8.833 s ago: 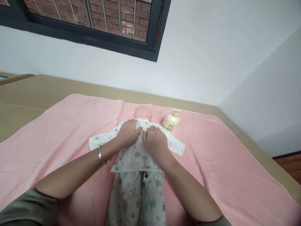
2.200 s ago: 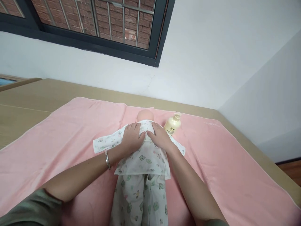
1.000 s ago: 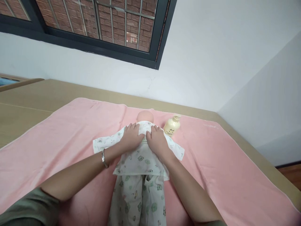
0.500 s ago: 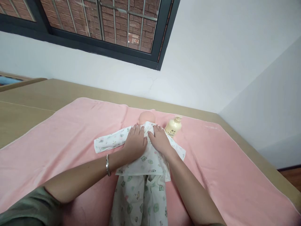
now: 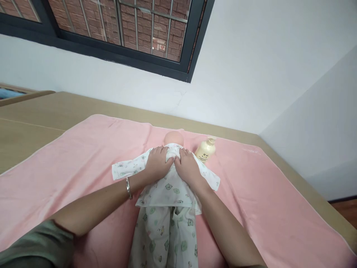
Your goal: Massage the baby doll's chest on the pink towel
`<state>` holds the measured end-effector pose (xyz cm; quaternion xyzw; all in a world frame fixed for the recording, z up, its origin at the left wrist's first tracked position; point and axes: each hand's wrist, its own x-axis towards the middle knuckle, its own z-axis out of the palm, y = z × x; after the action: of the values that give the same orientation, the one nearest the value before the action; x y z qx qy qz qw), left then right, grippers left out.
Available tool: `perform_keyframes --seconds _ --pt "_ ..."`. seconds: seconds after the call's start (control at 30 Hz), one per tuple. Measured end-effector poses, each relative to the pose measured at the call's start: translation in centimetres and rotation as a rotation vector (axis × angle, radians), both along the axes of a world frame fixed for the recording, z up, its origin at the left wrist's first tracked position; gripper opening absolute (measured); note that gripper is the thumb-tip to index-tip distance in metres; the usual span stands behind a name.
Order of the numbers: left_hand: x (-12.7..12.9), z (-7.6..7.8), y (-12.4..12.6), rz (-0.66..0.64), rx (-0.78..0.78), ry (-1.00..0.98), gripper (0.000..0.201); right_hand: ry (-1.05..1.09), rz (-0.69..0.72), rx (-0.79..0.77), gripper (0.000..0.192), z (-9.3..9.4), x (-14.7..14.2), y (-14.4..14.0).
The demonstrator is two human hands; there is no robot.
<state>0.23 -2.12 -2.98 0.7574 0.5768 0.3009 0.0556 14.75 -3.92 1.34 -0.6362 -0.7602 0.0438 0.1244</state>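
A baby doll (image 5: 173, 138) with a smooth bald head lies stretched out, its head away from me and no face showing. It wears a white printed top (image 5: 170, 191) and matching trousers (image 5: 156, 227), with the sleeves spread to both sides. My left hand (image 5: 158, 162) lies open on the left side of its upper body, fingers over the shoulder. On the other side rests my right hand (image 5: 188, 165), also open, its fingers curving over the shoulder. The two thumbs nearly meet at the middle of the top.
A pale yellow pump bottle (image 5: 205, 150) lies tilted to the right of the doll's head. Beneath everything a pink blanket (image 5: 92, 156) covers much of the wooden surface (image 5: 83, 106). A white wall (image 5: 228, 89) with a dark-framed window (image 5: 122, 46) rises behind.
Both hands have shifted slightly on the doll's upper body; the thumbs have come closer together and the fingers bend more over the shoulders. The doll and bottle stay in place.
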Motion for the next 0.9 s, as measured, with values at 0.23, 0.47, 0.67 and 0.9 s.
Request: perform_keyframes --seconds 0.23,0.47,0.67,0.9 --pt "-0.05 -0.01 0.06 -0.003 0.010 0.000 0.038 0.023 -0.008 0.017 0.056 -0.56 0.09 0.08" --pt "-0.18 0.34 0.05 -0.019 -0.012 0.003 0.038 0.038 -0.002 0.025 0.056 -0.88 0.16 0.28" --pt "-0.18 0.59 0.00 -0.018 -0.020 -0.003 0.037 0.046 0.003 0.046 0.055 -0.88 0.15 0.27" --pt "-0.20 0.55 0.01 -0.023 -0.025 0.013 0.040 0.045 0.000 0.051 0.054 -0.94 0.16 0.23"
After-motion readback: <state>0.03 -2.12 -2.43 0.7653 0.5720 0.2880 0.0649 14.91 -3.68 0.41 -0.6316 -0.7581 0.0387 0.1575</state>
